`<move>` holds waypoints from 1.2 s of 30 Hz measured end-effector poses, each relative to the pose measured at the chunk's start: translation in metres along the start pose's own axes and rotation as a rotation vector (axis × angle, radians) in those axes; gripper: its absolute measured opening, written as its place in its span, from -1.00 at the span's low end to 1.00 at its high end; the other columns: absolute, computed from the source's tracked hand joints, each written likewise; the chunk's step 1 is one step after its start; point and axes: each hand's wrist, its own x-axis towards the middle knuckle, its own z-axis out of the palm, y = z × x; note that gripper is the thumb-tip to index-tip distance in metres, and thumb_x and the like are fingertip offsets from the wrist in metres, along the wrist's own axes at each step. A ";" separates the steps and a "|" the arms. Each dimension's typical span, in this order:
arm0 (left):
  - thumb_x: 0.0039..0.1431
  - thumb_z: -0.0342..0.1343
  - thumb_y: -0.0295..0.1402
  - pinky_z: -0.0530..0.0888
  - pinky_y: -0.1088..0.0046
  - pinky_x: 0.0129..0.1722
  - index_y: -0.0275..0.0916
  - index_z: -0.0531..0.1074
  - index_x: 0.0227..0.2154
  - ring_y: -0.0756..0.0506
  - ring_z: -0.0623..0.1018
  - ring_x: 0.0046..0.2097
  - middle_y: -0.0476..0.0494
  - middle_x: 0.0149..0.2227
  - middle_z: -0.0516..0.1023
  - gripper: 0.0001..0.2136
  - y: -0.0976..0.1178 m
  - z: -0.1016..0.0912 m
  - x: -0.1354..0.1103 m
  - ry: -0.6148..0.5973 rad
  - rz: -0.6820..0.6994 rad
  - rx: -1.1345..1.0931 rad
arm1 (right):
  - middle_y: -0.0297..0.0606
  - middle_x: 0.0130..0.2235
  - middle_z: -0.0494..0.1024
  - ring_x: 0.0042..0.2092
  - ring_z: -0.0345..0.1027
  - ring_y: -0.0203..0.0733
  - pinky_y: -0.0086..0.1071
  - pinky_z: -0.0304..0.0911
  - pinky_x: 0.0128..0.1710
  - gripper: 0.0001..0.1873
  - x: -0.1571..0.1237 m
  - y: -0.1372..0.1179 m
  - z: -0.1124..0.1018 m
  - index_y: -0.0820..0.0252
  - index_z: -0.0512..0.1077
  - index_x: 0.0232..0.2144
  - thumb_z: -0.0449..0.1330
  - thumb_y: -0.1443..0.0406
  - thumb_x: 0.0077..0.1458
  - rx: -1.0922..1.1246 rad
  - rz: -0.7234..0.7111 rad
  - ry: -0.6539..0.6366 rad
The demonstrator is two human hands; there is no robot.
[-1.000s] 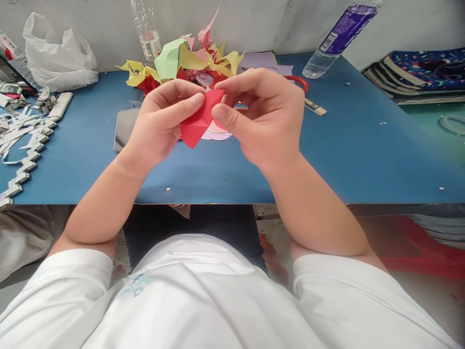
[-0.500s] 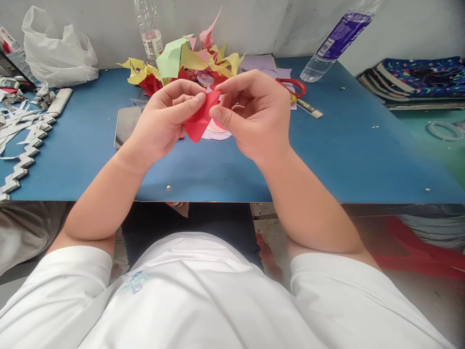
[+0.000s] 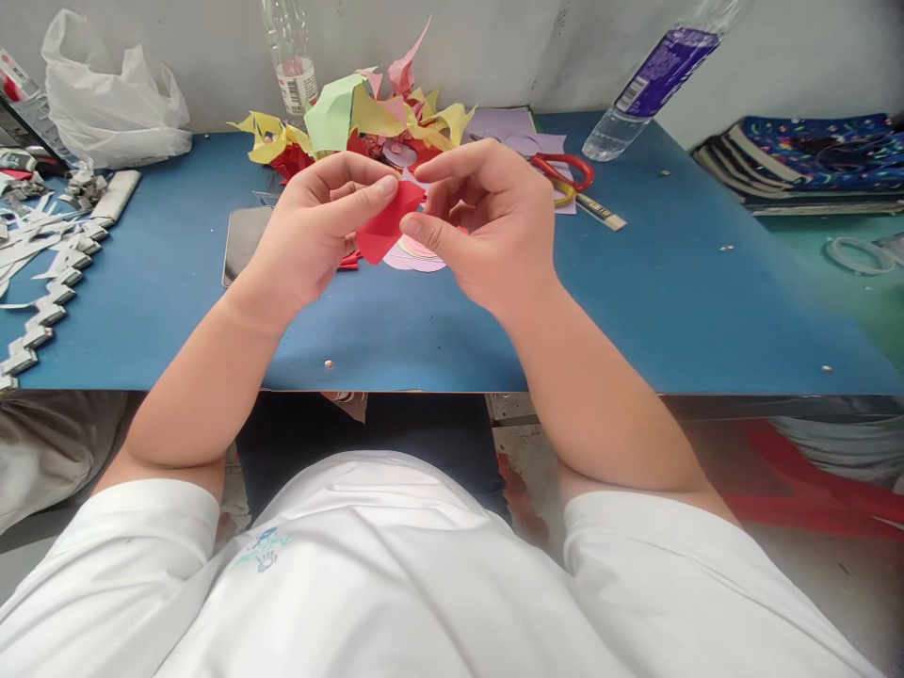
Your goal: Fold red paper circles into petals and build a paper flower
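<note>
A folded piece of red paper is held above the blue table, between both hands. My left hand pinches its left side with thumb and fingers. My right hand pinches its right side, thumb in front. Under the hands lie round pink and lilac paper cut-outs. Behind the hands sits a heap of folded paper shapes in yellow, green, pink and red.
A phone lies left of the hands. Red-handled scissors and a small ruler lie to the right. Two plastic bottles, a white bag, grey paper strips and stacked books surround them.
Both hands have shifted slightly away from me and to the left with the red paper, and the visible part of the paper is smaller as the fingers close over it.
</note>
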 end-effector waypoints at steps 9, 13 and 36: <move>0.24 0.83 0.12 0.59 0.26 -0.20 0.07 0.77 -0.09 -0.13 0.72 -0.15 -0.04 -0.13 0.79 -0.56 -0.002 -0.005 0.000 0.052 0.015 0.004 | -0.28 -0.27 0.58 -0.16 0.63 0.16 0.02 0.59 -0.23 -0.19 0.001 0.015 0.002 -0.18 0.63 0.06 0.50 -0.63 0.35 -0.104 0.025 0.015; 0.28 0.77 0.22 0.68 0.22 -0.14 0.09 0.78 -0.09 -0.23 0.79 -0.07 -0.05 -0.13 0.82 -0.55 0.000 -0.004 -0.002 0.071 -0.006 0.023 | -0.28 -0.28 0.54 -0.20 0.58 0.12 0.01 0.56 -0.24 -0.16 0.001 0.009 0.000 -0.11 0.58 -0.12 0.53 -0.64 0.32 -0.097 0.036 0.018; 0.31 0.74 -0.08 0.70 0.16 -0.13 -0.02 0.84 -0.26 -0.17 0.71 -0.19 -0.11 -0.23 0.69 -0.77 0.009 -0.008 0.001 -0.056 0.048 0.018 | -0.22 -0.13 0.76 -0.21 0.62 0.15 0.05 0.52 -0.36 -0.26 0.000 0.007 0.004 -0.23 0.69 -0.01 0.52 -0.60 0.33 0.083 -0.072 -0.022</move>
